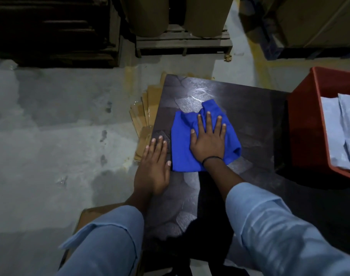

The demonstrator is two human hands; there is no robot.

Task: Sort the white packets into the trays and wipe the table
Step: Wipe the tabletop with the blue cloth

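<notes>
A bright blue cloth [182, 148] lies crumpled on the dark table [256, 116]. My right hand [209, 139] presses flat on the cloth with its fingers spread and straight. My left hand [155, 164] rests flat on the table's left edge, just beside the cloth, holding nothing. At the right stands a red tray [303, 124] with white packets [341, 132] lying inside it.
Flattened cardboard sheets [144, 118] lean against the table's left side on the grey floor. A cardboard box [90, 216] sits under my left forearm. Wooden pallets [182, 42] with large brown rolls stand at the back.
</notes>
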